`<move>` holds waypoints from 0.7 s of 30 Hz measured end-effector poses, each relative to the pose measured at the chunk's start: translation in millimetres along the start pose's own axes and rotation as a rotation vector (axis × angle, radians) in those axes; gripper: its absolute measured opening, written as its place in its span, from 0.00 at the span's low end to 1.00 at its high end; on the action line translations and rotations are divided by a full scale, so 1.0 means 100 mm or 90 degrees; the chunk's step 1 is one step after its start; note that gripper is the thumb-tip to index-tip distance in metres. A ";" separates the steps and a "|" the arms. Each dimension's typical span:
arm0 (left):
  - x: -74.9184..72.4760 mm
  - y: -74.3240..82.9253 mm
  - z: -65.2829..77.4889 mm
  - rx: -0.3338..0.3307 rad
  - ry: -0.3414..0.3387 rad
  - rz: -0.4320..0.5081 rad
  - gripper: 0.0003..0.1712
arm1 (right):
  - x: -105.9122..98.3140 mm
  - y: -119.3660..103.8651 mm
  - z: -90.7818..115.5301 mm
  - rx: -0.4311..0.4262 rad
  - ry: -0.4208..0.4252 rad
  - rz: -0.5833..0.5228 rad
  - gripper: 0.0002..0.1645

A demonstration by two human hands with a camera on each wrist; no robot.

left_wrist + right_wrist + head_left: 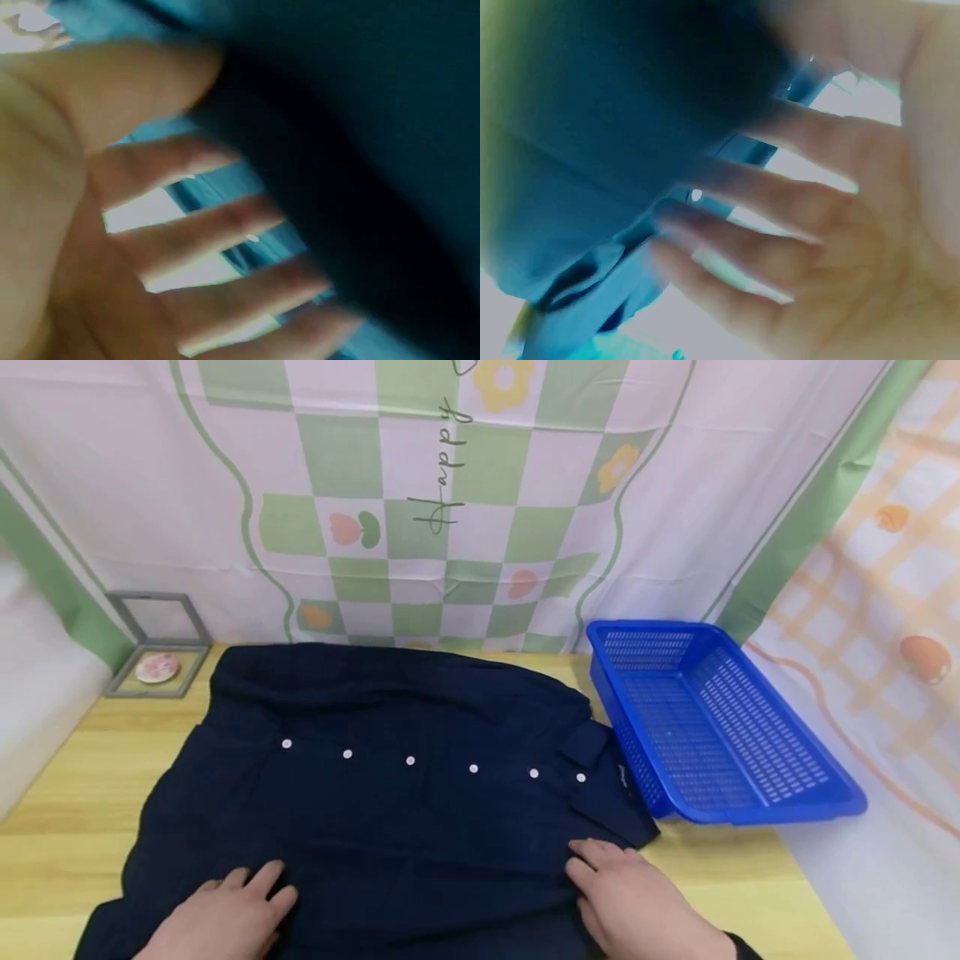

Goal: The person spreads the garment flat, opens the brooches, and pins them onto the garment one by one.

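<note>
A dark navy button-up shirt (442, 827) lies spread on the table, its collar (611, 793) toward the right and a row of white buttons running across it. My left hand (225, 910) rests on the lower left of the shirt. In the left wrist view, fingers (202, 232) are spread and fairly straight, with their tips at the dark cloth. On the lower right, below the collar, my right hand (637, 893) touches the shirt. Its fingers (757, 255) extend to the fabric in the right wrist view.
A blue plastic basket (678, 810) stands at the right, its side against the collar. At the back left is a small grey frame (197, 668) with a pinkish oval item (157, 667). A patterned cloth (487, 468) hangs behind the wooden table (45, 860).
</note>
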State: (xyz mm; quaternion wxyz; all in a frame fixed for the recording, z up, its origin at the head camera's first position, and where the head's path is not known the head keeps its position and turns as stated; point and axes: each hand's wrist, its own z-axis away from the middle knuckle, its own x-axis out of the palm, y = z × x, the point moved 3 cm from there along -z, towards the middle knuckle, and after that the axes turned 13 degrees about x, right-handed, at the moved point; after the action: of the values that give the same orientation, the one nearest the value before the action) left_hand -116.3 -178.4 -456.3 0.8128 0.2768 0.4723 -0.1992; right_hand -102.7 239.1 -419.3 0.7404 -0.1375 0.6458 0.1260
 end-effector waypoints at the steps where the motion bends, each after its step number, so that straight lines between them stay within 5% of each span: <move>1: -0.01 0.00 0.01 0.010 0.021 -0.014 0.12 | -0.02 0.00 0.00 -0.008 0.046 0.003 0.14; 3: -0.05 0.00 0.05 0.046 0.091 -0.048 0.10 | -0.04 0.01 0.01 -0.024 0.102 0.002 0.08; 9: -0.20 0.00 0.19 0.208 0.404 -0.244 0.05 | 0.00 0.05 0.02 -0.008 0.051 -0.030 0.11; 11: -0.20 -0.03 0.21 0.242 0.432 -0.283 0.12 | 0.00 0.07 0.02 0.025 0.076 -0.041 0.13; 14: -0.19 -0.10 0.22 0.257 0.377 -0.283 0.19 | -0.02 0.10 0.04 0.069 0.128 -0.050 0.17; 16: -0.20 -0.15 0.25 0.249 0.373 -0.289 0.15 | -0.04 0.11 0.05 0.073 0.155 -0.049 0.18; 19: -0.28 -0.19 0.36 0.223 0.426 -0.277 0.04 | -0.04 0.10 0.06 0.051 0.177 -0.049 0.20; 21: -0.33 -0.20 0.45 0.212 0.477 -0.270 0.07 | -0.04 0.09 0.07 0.037 0.177 -0.051 0.21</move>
State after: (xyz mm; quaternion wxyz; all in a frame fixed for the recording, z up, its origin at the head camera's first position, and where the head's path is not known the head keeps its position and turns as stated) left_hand -113.6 -220.3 -414.2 0.4716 0.3539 0.7415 -0.3201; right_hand -100.5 250.3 -415.0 0.6519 -0.1579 0.7394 0.0574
